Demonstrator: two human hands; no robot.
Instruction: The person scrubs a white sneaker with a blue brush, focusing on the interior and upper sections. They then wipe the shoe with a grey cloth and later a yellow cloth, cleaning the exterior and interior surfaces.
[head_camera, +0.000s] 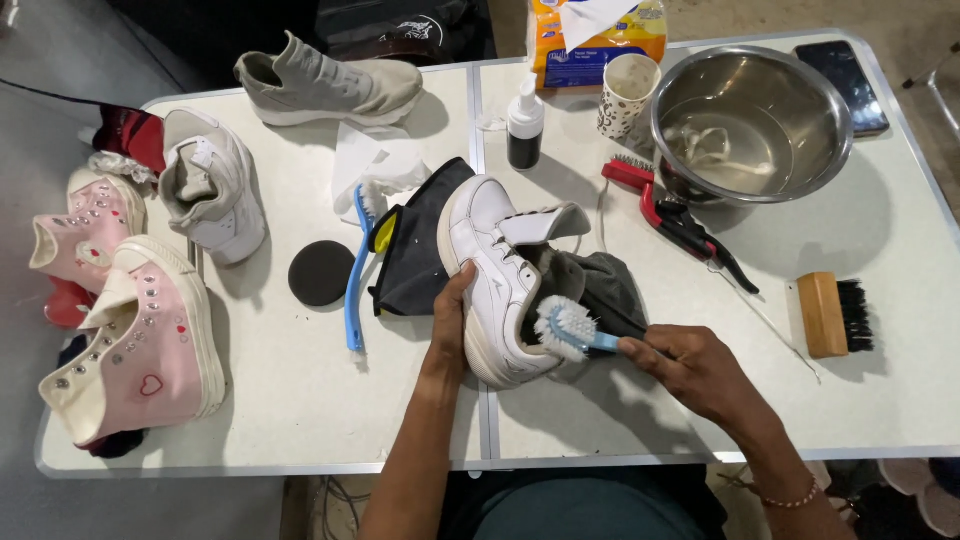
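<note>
From the head view I see my left hand (452, 325) wrapped around the sole edge of a white sneaker (492, 270), fingers curled onto its side and holding it tilted on its edge near the front middle of the white folding table (300, 400). My right hand (700, 372) is closed in a pinch around the handle of a small blue brush (575, 330), whose white bristles touch the sneaker's side just beside the tongue. The sneaker rests partly on a dark grey cloth (600, 285), and a black cloth with a yellow patch (415, 245) lies just behind it to the left. Beside that cloth a long blue-handled brush (355, 280) lies on the table, with a round black pad (321, 272) next to it. On the left edge I can make out two pink high-top shoes (130, 340) with studs and small hearts, and another white sneaker (205, 185) behind them. A grey slip-on shoe (325, 85) lies at the far side. To the right stand a small bottle with a dark lower half (524, 125), a patterned paper cup (625, 95), and a steel bowl (752, 125) holding something pale. A red-handled brush (670, 215) lies in front of the bowl, a wooden brush with black bristles (835, 315) sits near the right edge, and a dark phone (845, 80) lies at the far right corner.
</note>
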